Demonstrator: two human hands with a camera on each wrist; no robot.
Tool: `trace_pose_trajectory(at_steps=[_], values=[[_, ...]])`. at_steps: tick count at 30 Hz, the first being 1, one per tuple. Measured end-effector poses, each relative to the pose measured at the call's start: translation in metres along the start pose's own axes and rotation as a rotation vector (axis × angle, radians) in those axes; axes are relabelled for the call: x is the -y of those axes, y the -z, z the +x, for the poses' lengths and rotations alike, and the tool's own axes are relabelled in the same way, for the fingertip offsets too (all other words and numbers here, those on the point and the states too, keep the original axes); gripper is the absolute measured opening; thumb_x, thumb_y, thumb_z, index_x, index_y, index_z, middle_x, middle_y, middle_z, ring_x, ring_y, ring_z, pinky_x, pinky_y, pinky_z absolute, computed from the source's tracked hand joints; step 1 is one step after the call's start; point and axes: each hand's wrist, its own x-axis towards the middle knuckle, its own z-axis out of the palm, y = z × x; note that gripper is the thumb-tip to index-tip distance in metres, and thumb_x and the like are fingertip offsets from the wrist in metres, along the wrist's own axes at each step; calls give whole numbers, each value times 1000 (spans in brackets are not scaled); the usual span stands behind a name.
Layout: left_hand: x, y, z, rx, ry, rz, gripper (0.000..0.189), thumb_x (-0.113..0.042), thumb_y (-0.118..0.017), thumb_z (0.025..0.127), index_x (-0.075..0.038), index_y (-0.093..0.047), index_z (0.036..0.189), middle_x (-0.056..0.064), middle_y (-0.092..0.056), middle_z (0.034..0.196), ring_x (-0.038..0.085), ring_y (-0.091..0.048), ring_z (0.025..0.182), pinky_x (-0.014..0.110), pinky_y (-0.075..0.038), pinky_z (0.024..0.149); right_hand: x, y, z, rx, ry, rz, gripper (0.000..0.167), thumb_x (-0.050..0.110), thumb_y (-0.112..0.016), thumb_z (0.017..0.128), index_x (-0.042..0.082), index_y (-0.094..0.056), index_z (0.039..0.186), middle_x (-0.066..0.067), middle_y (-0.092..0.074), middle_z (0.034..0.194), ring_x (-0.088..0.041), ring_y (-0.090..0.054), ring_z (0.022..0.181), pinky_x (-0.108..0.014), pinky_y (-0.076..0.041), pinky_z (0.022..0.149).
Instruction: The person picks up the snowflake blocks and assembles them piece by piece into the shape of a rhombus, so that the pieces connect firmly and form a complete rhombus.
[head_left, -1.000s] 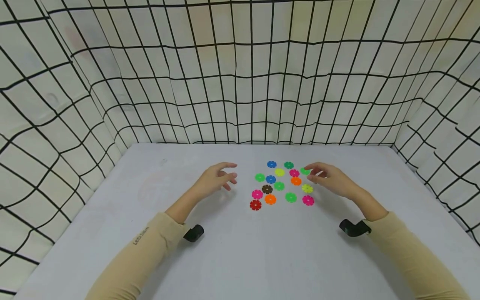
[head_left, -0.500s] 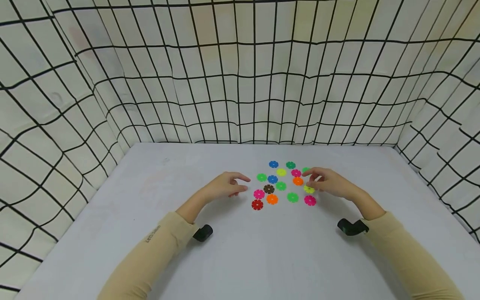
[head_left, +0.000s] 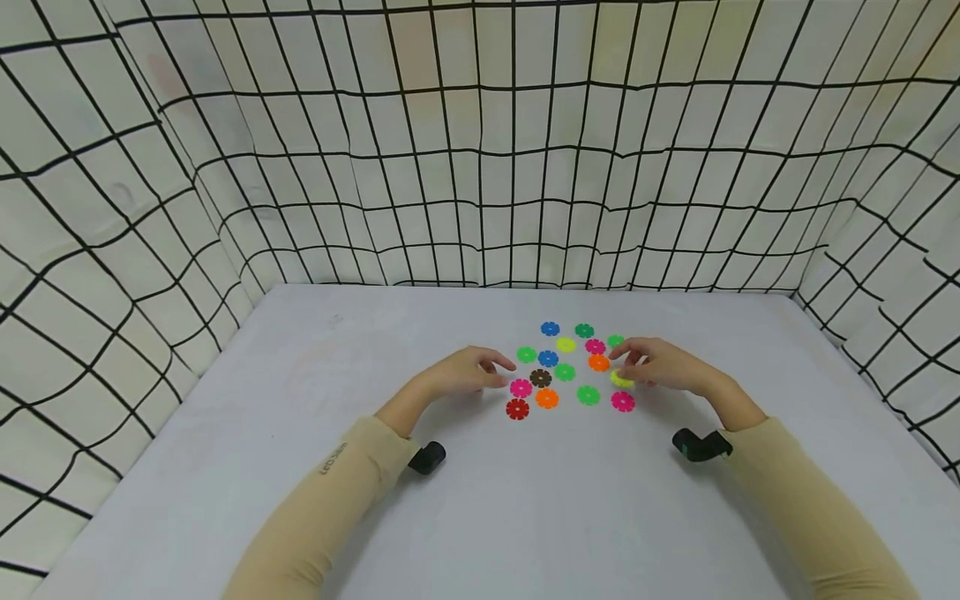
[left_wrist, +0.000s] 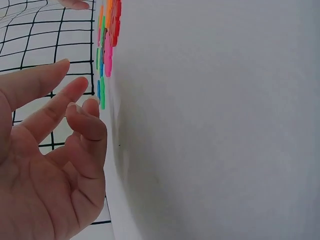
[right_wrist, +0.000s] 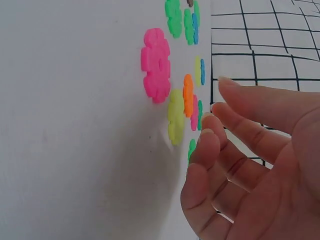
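Note:
Several flat, notched plastic discs in bright colours lie spread on the white table [head_left: 465, 517]. My left hand [head_left: 467, 372] hovers at their left side, fingers loosely bent and holding nothing; nearest to it are a pink disc [head_left: 521, 388], a light green disc [head_left: 527, 355] and a brown disc [head_left: 541, 378]. On the right side my right hand [head_left: 663, 364] hangs over a yellow disc [head_left: 621, 378] and partly hides it. Its thumb and fingers are apart with nothing between them, as the right wrist view shows. An orange disc [head_left: 598, 363] lies just left of its fingertips.
A red disc [head_left: 517, 409] and a second pink disc [head_left: 622, 402] lie at the near edge of the group. Blue discs, one of them a blue disc [head_left: 550, 329], are farther back. White walls with a black grid [head_left: 495, 179] enclose the table's back and sides.
My left hand has moved right, toward the discs, and its fingers have drawn closer together. The right hand has come slightly nearer and lower, over the yellow disc. The discs keep their arrangement.

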Motion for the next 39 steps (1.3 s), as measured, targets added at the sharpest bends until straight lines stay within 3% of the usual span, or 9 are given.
trace_pose_trajectory(at_steps=[12,26,32,39], values=[[-8,-4,13,44,-26,100,31,-14,-67,97,-11,-71,128,9,-63,109,21,-57,91,32,-50,80,-10,3,6,18,-38,-41,38,19,-70,96,0,-60,127,-9,-57,95,-22,-54,83,-34,-46,74],[-12,-13,27,38,-5,126,31,-6,-75,90,-8,-74,121,3,-55,84,16,-49,76,25,-39,67,-13,2,11,38,-71,-50,39,20,-74,94,0,-61,124,-6,-53,86,-21,-51,76,-33,-42,71],[-13,-15,28,20,30,120,24,-5,-75,90,-9,-75,113,2,-52,80,16,-47,74,25,-38,66,-12,2,12,35,-70,-68,36,18,-74,93,-1,-61,121,-6,-52,84,-21,-49,76,-31,-40,68],[-12,-14,31,28,24,107,23,-2,-75,88,-6,-73,110,3,-52,80,17,-47,74,25,-38,66,-8,1,11,5,-55,-83,32,16,-75,92,-2,-63,115,-6,-52,87,-22,-48,81,-33,-40,69]])
